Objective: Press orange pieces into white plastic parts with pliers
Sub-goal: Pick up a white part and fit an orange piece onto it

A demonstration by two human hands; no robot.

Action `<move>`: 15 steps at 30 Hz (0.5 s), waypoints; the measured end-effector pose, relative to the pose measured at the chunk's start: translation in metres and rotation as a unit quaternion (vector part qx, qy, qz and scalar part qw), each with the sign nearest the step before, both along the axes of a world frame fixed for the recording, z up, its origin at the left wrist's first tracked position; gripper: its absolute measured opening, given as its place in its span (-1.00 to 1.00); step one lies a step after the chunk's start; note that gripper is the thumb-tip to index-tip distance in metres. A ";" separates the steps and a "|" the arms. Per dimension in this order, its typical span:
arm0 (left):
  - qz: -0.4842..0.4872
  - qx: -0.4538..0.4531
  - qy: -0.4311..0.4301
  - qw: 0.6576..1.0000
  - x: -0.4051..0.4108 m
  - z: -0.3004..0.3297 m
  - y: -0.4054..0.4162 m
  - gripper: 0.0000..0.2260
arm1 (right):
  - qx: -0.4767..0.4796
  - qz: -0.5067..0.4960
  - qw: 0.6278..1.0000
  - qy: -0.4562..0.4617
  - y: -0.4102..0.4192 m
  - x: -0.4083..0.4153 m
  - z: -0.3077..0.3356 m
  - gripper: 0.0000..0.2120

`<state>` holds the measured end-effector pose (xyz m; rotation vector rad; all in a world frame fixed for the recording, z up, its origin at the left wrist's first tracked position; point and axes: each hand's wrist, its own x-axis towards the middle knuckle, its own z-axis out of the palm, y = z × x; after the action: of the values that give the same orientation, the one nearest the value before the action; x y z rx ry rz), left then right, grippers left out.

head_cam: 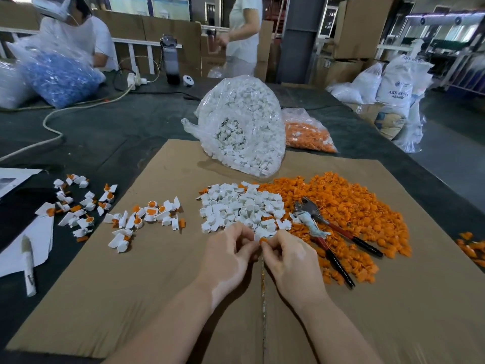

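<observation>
both hands meet just above the near edge of the white pile on the cardboard sheet [131,285] that covers the desk [105,132]. the right hand [291,261] has its fingers curled and pinches a small orange piece [263,241] between thumb and fingertip; the left hand [228,256] is curled too, its fingertips closed on a white plastic part [258,235] touching that orange piece, though the part is mostly hidden behind the fingers. the loose pile of white plastic parts [241,208] lies just beyond the hands, touching the wide heap of orange pieces [349,206] to its right. the pliers [328,227], with red and black handles, rest on the orange heap, near the right hand but apart from it. to the left, assembled white-and-orange pieces [118,214] are scattered across the cardboard edge and the dark desk. farther back a clear bag of white parts [244,127] stands on the cardboard, with a smaller bag of orange pieces [307,132] just beside it.
</observation>
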<state>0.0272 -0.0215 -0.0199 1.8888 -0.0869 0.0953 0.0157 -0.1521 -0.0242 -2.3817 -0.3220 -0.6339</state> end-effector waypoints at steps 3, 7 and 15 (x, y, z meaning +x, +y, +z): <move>0.003 -0.090 0.044 0.995 0.001 0.002 0.001 -0.89 | 0.051 0.027 0.998 0.025 -0.003 0.000 -0.001 -0.89; -0.008 -0.149 0.057 0.987 0.004 0.003 0.005 -0.83 | 0.111 0.036 0.993 0.015 -0.004 0.000 0.000 -0.86; -0.026 -0.139 0.041 0.989 0.002 0.003 0.005 -0.82 | 0.068 0.064 0.996 -0.013 -0.004 0.000 0.005 -0.76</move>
<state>0.0297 -0.0160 -0.0174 1.6094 -0.0638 -0.0064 0.0159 -0.1559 -0.0195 -2.2058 -0.4265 -0.6072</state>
